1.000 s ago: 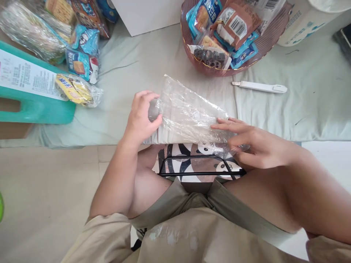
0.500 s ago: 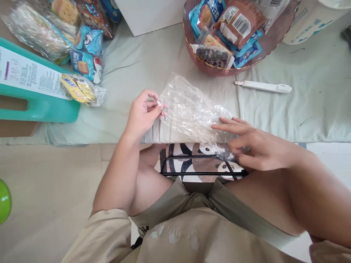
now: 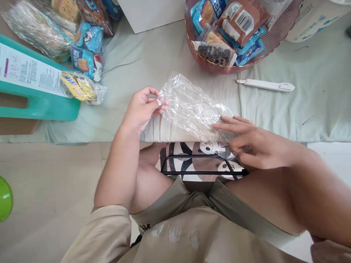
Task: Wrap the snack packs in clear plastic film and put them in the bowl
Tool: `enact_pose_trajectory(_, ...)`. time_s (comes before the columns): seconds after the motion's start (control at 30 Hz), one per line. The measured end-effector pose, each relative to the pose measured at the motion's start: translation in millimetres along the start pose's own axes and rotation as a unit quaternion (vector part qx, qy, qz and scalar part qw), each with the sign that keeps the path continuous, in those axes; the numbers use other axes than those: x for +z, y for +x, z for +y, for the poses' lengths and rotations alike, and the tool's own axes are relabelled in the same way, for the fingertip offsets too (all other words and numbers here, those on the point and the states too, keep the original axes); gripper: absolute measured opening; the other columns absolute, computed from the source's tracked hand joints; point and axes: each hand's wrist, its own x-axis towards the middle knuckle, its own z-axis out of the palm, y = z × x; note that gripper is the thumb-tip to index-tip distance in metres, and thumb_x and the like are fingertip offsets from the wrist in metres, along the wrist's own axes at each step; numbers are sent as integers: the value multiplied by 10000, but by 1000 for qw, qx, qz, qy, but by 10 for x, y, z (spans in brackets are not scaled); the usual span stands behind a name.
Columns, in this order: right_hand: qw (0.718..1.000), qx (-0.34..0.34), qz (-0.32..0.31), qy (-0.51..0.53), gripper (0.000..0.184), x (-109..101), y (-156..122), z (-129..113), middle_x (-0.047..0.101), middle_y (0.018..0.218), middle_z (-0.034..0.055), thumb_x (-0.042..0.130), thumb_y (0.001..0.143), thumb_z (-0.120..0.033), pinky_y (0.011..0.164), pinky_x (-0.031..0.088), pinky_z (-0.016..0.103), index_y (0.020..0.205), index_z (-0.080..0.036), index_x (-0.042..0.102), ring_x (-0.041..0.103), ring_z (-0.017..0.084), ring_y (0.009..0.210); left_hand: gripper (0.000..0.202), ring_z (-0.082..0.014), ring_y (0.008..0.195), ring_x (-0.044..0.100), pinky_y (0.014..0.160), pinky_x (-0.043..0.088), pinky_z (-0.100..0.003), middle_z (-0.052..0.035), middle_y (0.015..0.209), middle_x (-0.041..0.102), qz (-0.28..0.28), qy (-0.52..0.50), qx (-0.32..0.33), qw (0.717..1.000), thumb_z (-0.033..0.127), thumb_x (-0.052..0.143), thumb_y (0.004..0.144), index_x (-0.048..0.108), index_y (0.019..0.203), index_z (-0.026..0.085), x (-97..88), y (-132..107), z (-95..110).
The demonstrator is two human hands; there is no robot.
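Note:
A clear, crinkled plastic bag [image 3: 196, 107] stretches between my two hands over the front edge of the cloth-covered surface. My left hand [image 3: 146, 109] pinches its left end between thumb and fingers. At the lower right end, my right hand [image 3: 253, 142] grips the bag, thumb and lower fingers closed on it while the index finger lies outstretched along the plastic. Beyond my right hand lies a white utility knife [image 3: 265, 85] with a short bit of blade showing. Nothing can be made out inside the bag.
A pink ribbed bowl [image 3: 199, 60] of packaged snacks stands at the back, beside a white bucket [image 3: 315, 22]. A white box [image 3: 153, 14] is left of it. Several wrapped snacks [image 3: 86, 62] and a green plastic piece [image 3: 55, 109] with a label lie at left.
The bag's upper left part has spread and lifted slightly, and the left hand has turned a little with its fingertips moving into the plastic. The right hand stays nearly in place.

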Motion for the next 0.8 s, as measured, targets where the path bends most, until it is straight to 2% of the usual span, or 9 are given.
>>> enact_pose_trajectory(0.13,1000,3,7,-11,174,16,7,30,391,1709,51,642,787,-262,1277,204,722,629,-193,624,197,427,1638,121,-96,626,656,571,520,-190,-28,736,721,-13,-4,1,1000,106,710,735,624,688,176,-6,-15,11)
enact_pose_trajectory(0.23,1000,3,14,-15,148,36,14,37,388,1711,31,646,780,-262,1282,216,704,647,-199,650,203,421,1638,82,-138,679,701,593,553,-223,-56,780,732,-48,-30,5,998,201,695,742,677,668,171,-13,-44,22)
enact_pose_trajectory(0.3,1000,1,22,-21,136,46,20,33,403,1704,26,648,779,-269,1276,235,699,662,-206,671,217,417,1635,202,-180,744,733,624,580,-262,-83,869,751,-85,-45,-4,995,363,694,787,710,719,174,-12,-82,53)
enact_pose_trajectory(0.37,999,-2,25,-31,132,51,26,24,422,1693,45,645,781,-277,1258,256,708,676,-209,687,225,421,1632,414,-229,860,750,642,598,-293,-115,1025,763,-111,-43,-7,993,582,651,828,723,762,180,-12,-138,104)
enact_pose_trajectory(0.43,999,-4,23,-38,131,49,31,17,427,1688,74,642,782,-276,1244,267,717,687,-206,697,227,428,1630,587,-274,986,741,653,613,-315,-136,1160,744,-111,-26,9,993,753,581,829,719,762,186,-21,-207,160)
enact_pose_trajectory(0.5,999,-5,21,-39,129,48,35,14,423,1688,90,642,782,-271,1242,269,716,693,-202,705,226,433,1628,675,-314,1099,719,683,635,-337,-148,1216,719,-107,-2,34,994,843,553,799,719,750,191,-38,-276,208)
enact_pose_trajectory(0.67,999,8,24,-35,136,69,48,21,423,1694,36,646,793,-294,1258,243,710,706,-215,717,230,432,1628,665,-363,1279,623,742,654,-355,-134,1221,706,-125,70,80,986,861,728,638,782,811,221,-15,-397,264)
enact_pose_trajectory(0.73,999,10,23,-38,142,83,57,20,435,1688,19,640,804,-300,1266,223,711,712,-222,716,217,428,1632,628,-363,1295,610,747,653,-366,-134,1129,719,-126,102,98,982,829,741,658,788,802,219,29,-424,264)
enact_pose_trajectory(0.8,999,11,24,-43,143,94,65,15,454,1677,11,637,811,-302,1267,219,714,717,-229,717,202,422,1637,616,-356,1294,614,775,654,-380,-129,1126,714,-140,109,108,978,817,704,710,784,805,213,63,-445,254)
